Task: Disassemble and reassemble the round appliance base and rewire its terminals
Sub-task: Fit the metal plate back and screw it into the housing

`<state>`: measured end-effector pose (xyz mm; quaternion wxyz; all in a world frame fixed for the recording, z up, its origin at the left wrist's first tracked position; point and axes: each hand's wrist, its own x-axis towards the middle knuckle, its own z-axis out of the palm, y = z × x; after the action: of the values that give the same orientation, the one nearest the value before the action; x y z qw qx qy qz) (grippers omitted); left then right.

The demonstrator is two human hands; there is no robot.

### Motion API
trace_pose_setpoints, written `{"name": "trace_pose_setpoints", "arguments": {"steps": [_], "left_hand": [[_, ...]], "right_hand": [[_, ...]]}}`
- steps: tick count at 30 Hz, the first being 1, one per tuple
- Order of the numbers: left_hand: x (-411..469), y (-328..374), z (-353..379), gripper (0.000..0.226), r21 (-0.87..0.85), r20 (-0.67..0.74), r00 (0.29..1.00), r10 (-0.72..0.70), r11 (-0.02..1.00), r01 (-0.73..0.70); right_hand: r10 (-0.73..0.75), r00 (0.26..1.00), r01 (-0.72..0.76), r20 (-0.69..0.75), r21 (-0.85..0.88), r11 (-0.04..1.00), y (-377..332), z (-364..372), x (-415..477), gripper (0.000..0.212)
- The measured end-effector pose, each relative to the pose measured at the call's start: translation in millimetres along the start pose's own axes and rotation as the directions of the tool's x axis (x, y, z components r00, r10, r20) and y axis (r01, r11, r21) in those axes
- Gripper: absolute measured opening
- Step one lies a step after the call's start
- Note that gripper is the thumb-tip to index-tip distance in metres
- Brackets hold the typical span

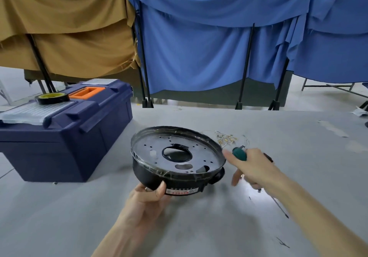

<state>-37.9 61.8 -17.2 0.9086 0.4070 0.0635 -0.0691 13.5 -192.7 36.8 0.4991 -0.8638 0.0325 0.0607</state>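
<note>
- Round appliance base [149, 174]: black outer wall is noted as smooth, glossy plastic. A shiny printed sticker [180, 191] is seen on it.
- Inner plate [205, 155]: grey sheet metal, dull sheen, punched with holes.
- Terminals [229, 139]: small brass-coloured metal tabs are seen on thin pale wires.
- Screwdriver handle [240, 154]: green, smooth, slightly glossy.
- Toolbox [65, 143]: dark blue moulded plastic, satin; orange plastic grip [86, 93]; ribbed clear lid panel [29, 110].
- Tape roll [52, 98]: glossy black.
- Table [199, 227]: grey, matt, scuffed.
- 2 cloths, tan [69, 27] and blue [195, 43]: matt weave, frayed edges.
</note>
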Motion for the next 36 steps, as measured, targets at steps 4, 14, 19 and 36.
{"name": "trace_pose_setpoints", "arguments": {"steps": [4, 14, 19, 36], "left_hand": [[-8.3, 1.7, -3.0, 0.042, 0.098, 0.053, 0.994, -0.098, 0.991, 0.093], [-29.1, 14.1, 1.0, 0.040, 0.532, 0.125, 0.801, -0.585, 0.721, 0.444], [-27.0, 4.7, 9.5, 0.045, 0.646, 0.037, 0.815, -0.578, 0.636, 0.422], [19.3, 73.5, 25.8, 0.086, 0.985, 0.068, 0.954, 0.292, 0.135, -0.111]], "right_hand": [[0.077, 0.979, -0.096, 0.186, 0.093, 0.991, -14.3, 8.1, 1.4, 0.034], [0.052, 0.995, -0.062, 0.083, 0.124, 0.990, 1.4, -7.8, 25.4, 0.032], [0.063, 0.993, -0.078, 0.097, 0.160, 0.984, 6.6, -15.6, 38.2, 0.039], [-0.140, 0.980, 0.148, 0.143, -0.046, 0.988, 3.0, -18.0, 62.7, 0.018]]}}
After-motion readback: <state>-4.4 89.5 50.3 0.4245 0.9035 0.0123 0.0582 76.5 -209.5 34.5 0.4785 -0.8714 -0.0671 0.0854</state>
